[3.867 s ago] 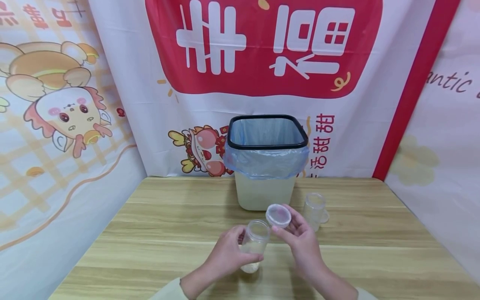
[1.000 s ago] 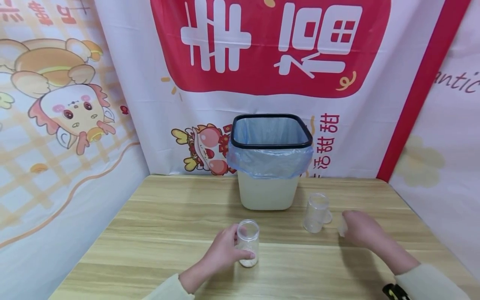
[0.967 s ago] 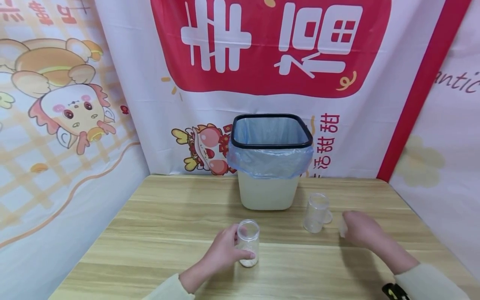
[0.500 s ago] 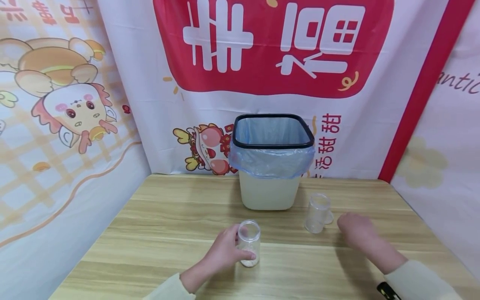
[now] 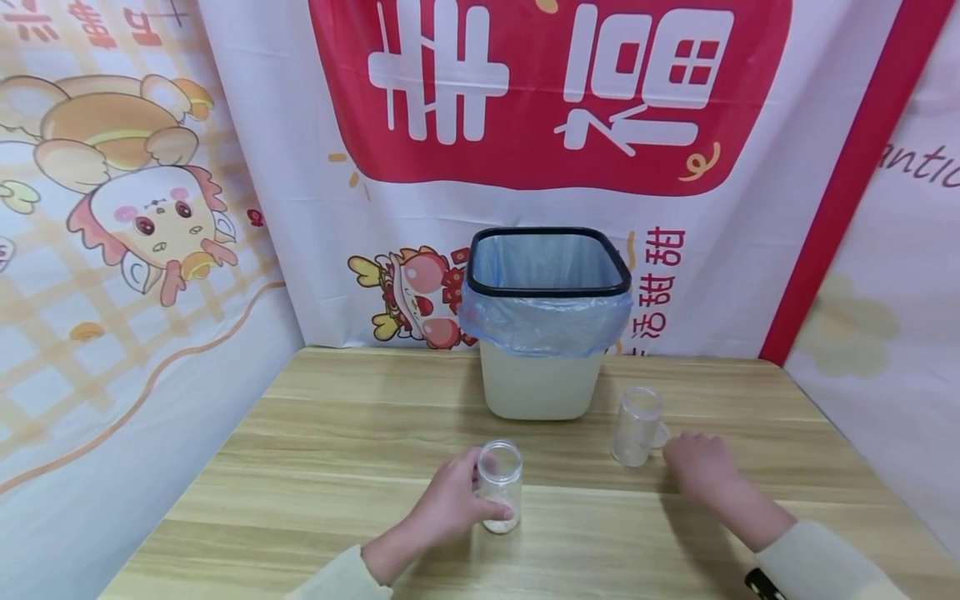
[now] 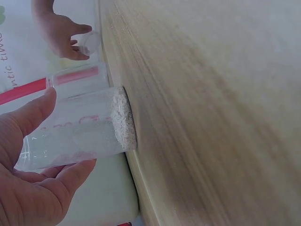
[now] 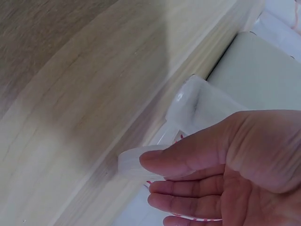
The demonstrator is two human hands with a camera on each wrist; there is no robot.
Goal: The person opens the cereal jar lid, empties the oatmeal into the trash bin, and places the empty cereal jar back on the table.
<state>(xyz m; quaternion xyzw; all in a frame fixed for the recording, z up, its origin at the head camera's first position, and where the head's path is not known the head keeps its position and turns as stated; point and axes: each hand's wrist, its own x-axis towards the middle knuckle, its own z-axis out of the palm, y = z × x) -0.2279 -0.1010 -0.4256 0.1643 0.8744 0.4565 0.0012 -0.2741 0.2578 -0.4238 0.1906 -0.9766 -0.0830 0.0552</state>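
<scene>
My left hand (image 5: 450, 504) grips a clear jar (image 5: 501, 483) standing upright and uncapped on the wooden table. White, crumbly stuff (image 6: 123, 120) covers the jar's bottom in the left wrist view. My right hand (image 5: 701, 467) pinches a round translucent lid (image 7: 141, 162) between thumb and fingers, low over the table. To its left stands a second clear jar (image 5: 637, 429), with no contents that I can make out. A round clear piece (image 5: 661, 435) shows beside that jar; whether it is a handle or a lid, I cannot tell.
Behind the jars is a cream bin (image 5: 543, 379) with a black rim and a bluish plastic liner (image 5: 543, 325). Printed cloth (image 5: 420, 208) hangs at the table's back and sides. Bare wood (image 5: 315, 467) lies left of my left hand.
Several seconds ago the lid was held near the gripped jar's mouth; since then my right hand has carried it rightward. Lately that hand has edged left toward the second jar. The left hand keeps its grip.
</scene>
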